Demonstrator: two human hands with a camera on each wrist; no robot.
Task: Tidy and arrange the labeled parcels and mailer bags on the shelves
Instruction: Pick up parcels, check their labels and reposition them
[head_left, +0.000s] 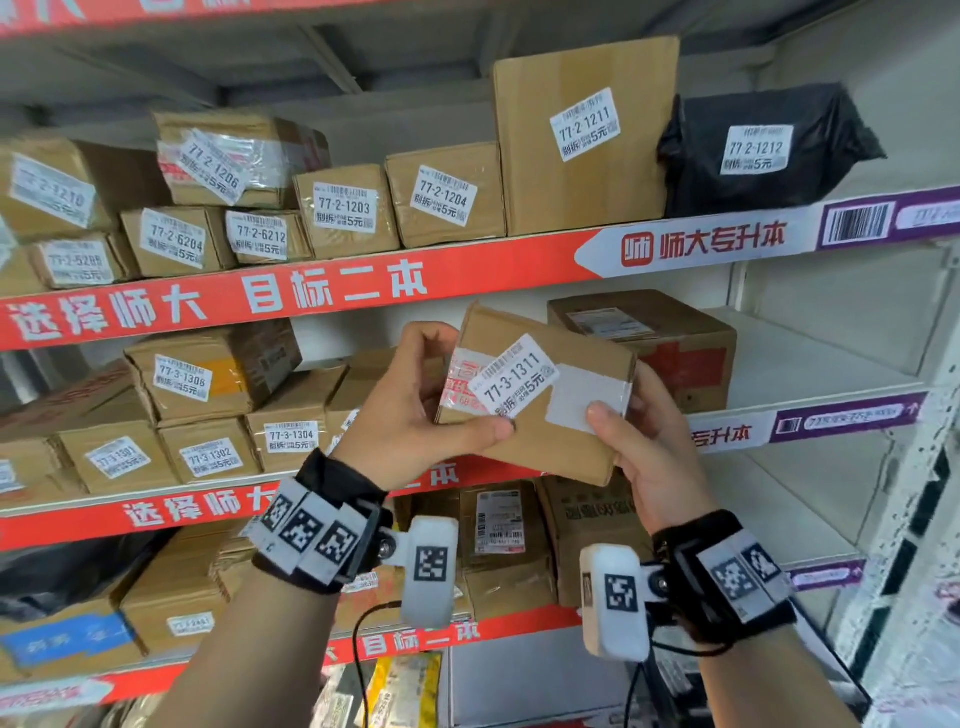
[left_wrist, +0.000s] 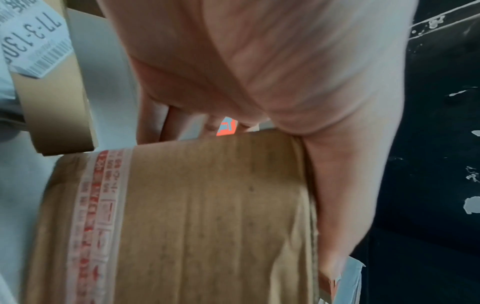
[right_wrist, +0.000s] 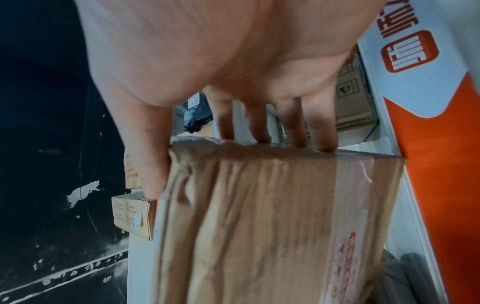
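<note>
A flat brown cardboard parcel (head_left: 545, 410) with a white label reading 77-3-1311 is held tilted in front of the middle shelf. My left hand (head_left: 415, 410) grips its left edge, thumb on the front below the label, fingers behind. My right hand (head_left: 644, 431) grips its right edge, thumb on the white tape patch. In the left wrist view the parcel (left_wrist: 207, 216) shows red printed tape, with my left hand (left_wrist: 259, 82) above it. In the right wrist view my right hand (right_wrist: 233, 82) wraps the parcel (right_wrist: 272, 216), fingers behind it.
Behind the held parcel a brown box with red print (head_left: 654, 343) stands on the middle shelf (head_left: 810, 374), whose right part is bare. Labeled boxes fill the upper shelf, ending with a tall box (head_left: 582, 140) and a black mailer bag (head_left: 763, 145). More boxes (head_left: 208, 415) crowd the middle left.
</note>
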